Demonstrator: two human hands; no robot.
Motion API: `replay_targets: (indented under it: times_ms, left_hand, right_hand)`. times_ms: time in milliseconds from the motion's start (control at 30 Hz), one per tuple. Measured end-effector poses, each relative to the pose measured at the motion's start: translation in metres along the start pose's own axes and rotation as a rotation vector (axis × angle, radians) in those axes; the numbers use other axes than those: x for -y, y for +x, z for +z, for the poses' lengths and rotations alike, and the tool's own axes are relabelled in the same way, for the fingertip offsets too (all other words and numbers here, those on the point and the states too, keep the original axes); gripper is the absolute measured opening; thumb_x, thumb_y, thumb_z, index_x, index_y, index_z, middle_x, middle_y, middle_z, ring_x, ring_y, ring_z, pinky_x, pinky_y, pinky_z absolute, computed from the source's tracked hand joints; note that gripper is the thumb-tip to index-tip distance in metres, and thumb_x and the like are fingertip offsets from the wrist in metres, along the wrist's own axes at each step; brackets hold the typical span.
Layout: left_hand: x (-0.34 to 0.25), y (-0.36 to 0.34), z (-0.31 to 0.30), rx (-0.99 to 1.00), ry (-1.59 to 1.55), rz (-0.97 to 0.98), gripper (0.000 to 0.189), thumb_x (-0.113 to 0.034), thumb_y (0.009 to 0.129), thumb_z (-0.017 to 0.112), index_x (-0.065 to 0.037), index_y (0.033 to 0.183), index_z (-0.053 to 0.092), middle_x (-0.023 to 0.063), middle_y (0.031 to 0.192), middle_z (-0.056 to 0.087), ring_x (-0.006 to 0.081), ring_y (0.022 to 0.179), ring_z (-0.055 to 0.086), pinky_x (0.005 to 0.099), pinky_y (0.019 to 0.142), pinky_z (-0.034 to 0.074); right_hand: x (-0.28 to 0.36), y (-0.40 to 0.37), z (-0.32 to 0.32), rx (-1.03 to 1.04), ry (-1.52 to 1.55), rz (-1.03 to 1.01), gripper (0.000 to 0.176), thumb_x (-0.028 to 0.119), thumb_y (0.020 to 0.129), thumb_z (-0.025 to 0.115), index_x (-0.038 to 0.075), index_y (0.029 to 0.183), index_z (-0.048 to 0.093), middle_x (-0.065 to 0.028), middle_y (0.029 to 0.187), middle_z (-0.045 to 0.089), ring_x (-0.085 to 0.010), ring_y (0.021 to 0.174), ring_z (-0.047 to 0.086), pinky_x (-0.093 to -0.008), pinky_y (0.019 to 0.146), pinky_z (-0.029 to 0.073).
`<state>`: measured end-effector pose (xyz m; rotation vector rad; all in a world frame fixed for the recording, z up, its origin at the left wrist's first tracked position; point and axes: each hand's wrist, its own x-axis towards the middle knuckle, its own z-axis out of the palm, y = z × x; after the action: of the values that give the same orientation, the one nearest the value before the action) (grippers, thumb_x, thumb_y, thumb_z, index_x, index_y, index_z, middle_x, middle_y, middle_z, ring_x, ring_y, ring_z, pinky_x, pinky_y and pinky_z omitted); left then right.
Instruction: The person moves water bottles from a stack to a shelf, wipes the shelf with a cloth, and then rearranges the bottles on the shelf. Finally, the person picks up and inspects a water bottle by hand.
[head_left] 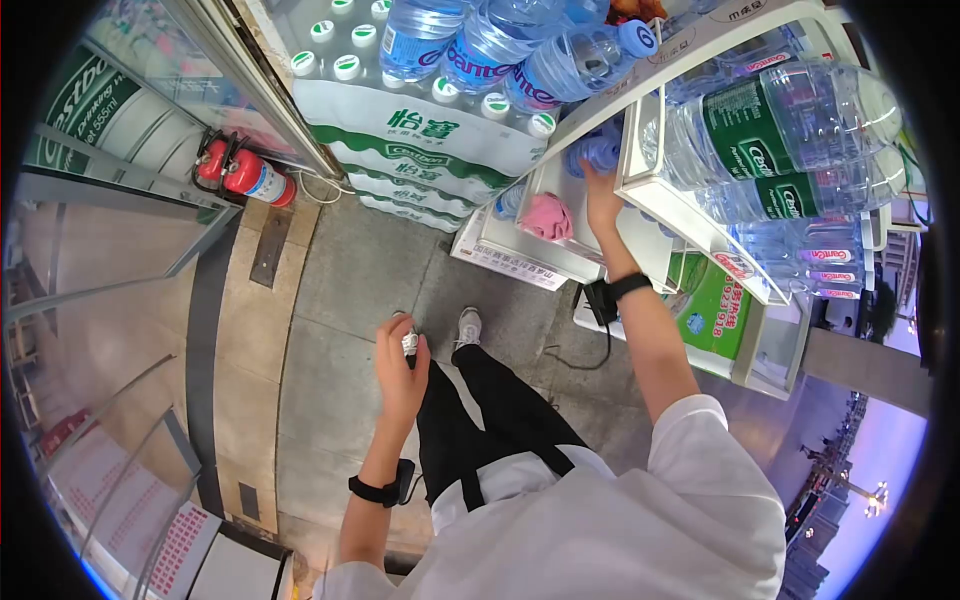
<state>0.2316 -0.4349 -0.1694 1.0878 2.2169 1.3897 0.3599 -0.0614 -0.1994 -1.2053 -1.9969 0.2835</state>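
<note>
My right hand [600,196] reaches into the white shelf rack, its fingers against a blue-tinted plastic water bottle [597,152] that it seems to grip; the shelf edge hides part of the bottle. Just left of that hand, a pink cloth [547,217] lies bunched on the lower shelf. My left hand [402,362] hangs over the pavement, fingers loosely curled and thumb apart, holding nothing I can see. One of my white shoes shows behind it.
Shrink-wrapped packs of green-and-white bottles [420,150] stand stacked ahead, large blue water bottles [500,45] on top. Big green-labelled bottles [780,130] fill the upper rack at right. Red fire extinguishers [245,172] stand by the glass door at left. A green sign [710,310] is on the lower rack.
</note>
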Motion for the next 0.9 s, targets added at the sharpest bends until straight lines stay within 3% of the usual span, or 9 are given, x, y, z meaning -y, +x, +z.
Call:
replay_targets:
  times_ms: [67, 133, 300, 500, 633, 733, 800, 867, 900]
  left_hand:
    - [-0.008, 0.001, -0.001, 0.047, 0.024, 0.063, 0.033, 0.004, 0.078, 0.062, -0.001, 0.108, 0.052, 0.0154, 0.109, 0.055, 0.0296, 0.096, 0.056, 0.0356, 0.083, 0.044]
    - [-0.016, 0.003, 0.005, 0.124, -0.042, 0.065, 0.033, 0.0, 0.077, 0.065, -0.001, 0.108, 0.053, 0.0162, 0.109, 0.056, 0.0322, 0.1, 0.055, 0.0373, 0.085, 0.044]
    - [-0.043, 0.023, 0.05, 0.328, -0.187, 0.202, 0.058, -0.007, 0.069, 0.073, 0.001, 0.12, 0.046, 0.0185, 0.126, 0.047, 0.0359, 0.112, 0.048, 0.0416, 0.093, 0.042]
    - [-0.068, 0.042, 0.097, 0.349, -0.146, 0.456, 0.074, -0.016, 0.062, 0.08, -0.002, 0.124, 0.042, 0.0179, 0.128, 0.046, 0.0337, 0.118, 0.046, 0.0418, 0.097, 0.04]
    - [-0.045, 0.019, 0.088, 0.411, -0.2, 0.265, 0.076, -0.022, 0.058, 0.083, -0.004, 0.12, 0.044, 0.0173, 0.114, 0.055, 0.0349, 0.108, 0.054, 0.0425, 0.089, 0.045]
    - [-0.032, 0.001, 0.061, 0.425, -0.177, 0.033, 0.074, -0.024, 0.058, 0.084, -0.004, 0.118, 0.045, 0.0168, 0.106, 0.059, 0.0356, 0.1, 0.058, 0.0419, 0.084, 0.047]
    - [-0.024, -0.012, 0.04, 0.381, -0.122, -0.124, 0.072, -0.023, 0.059, 0.084, -0.004, 0.116, 0.045, 0.0171, 0.103, 0.06, 0.035, 0.097, 0.059, 0.0404, 0.083, 0.047]
    - [-0.002, -0.026, 0.021, 0.301, -0.035, -0.066, 0.071, -0.026, 0.059, 0.085, -0.005, 0.115, 0.047, 0.0176, 0.101, 0.06, 0.036, 0.092, 0.061, 0.0402, 0.078, 0.049]
    - [0.002, -0.033, 0.008, 0.272, -0.001, -0.102, 0.073, -0.026, 0.057, 0.085, -0.005, 0.115, 0.047, 0.0177, 0.101, 0.06, 0.0358, 0.093, 0.061, 0.0403, 0.078, 0.049]
  right_hand:
    - [-0.004, -0.021, -0.023, 0.016, -0.085, -0.19, 0.051, 0.026, 0.079, 0.07, -0.004, 0.116, 0.051, -0.0241, 0.097, 0.06, -0.0415, 0.09, 0.055, -0.0451, 0.082, 0.042]
    - [-0.005, -0.047, -0.049, 0.145, -0.076, 0.03, 0.064, 0.02, 0.072, 0.077, -0.007, 0.121, 0.046, -0.0278, 0.119, 0.053, -0.0396, 0.11, 0.052, -0.041, 0.092, 0.041]
    - [0.048, -0.087, -0.127, 0.217, 0.051, -0.376, 0.069, 0.014, 0.065, 0.081, 0.003, 0.124, 0.046, -0.0226, 0.125, 0.052, -0.0372, 0.113, 0.053, -0.0419, 0.093, 0.045]
    - [0.103, -0.128, -0.174, 0.562, 0.275, -0.322, 0.068, 0.02, 0.064, 0.082, 0.004, 0.121, 0.049, -0.0203, 0.125, 0.053, -0.0364, 0.112, 0.054, -0.0417, 0.093, 0.046]
    - [0.105, -0.111, -0.177, 0.864, 0.54, -0.206, 0.068, 0.024, 0.065, 0.08, 0.004, 0.123, 0.05, -0.0167, 0.123, 0.055, -0.0335, 0.109, 0.056, -0.0398, 0.091, 0.046]
    - [0.057, -0.086, -0.156, 0.742, 0.227, -0.266, 0.057, 0.027, 0.071, 0.076, 0.003, 0.119, 0.054, -0.0181, 0.118, 0.056, -0.0332, 0.106, 0.056, -0.0385, 0.089, 0.046]
    - [0.012, -0.059, -0.12, 0.397, 0.035, 0.03, 0.048, 0.03, 0.078, 0.069, 0.002, 0.115, 0.057, -0.0203, 0.112, 0.058, -0.0346, 0.101, 0.057, -0.0386, 0.085, 0.047]
    - [-0.051, -0.027, -0.09, 0.53, -0.232, 0.317, 0.038, 0.025, 0.083, 0.062, 0.002, 0.112, 0.058, -0.0212, 0.11, 0.058, -0.0379, 0.099, 0.057, -0.0429, 0.085, 0.046]
    - [-0.108, -0.033, -0.059, 0.35, -0.268, 0.135, 0.034, 0.023, 0.083, 0.061, 0.002, 0.109, 0.06, -0.0222, 0.108, 0.059, -0.0383, 0.099, 0.056, -0.0436, 0.085, 0.044]
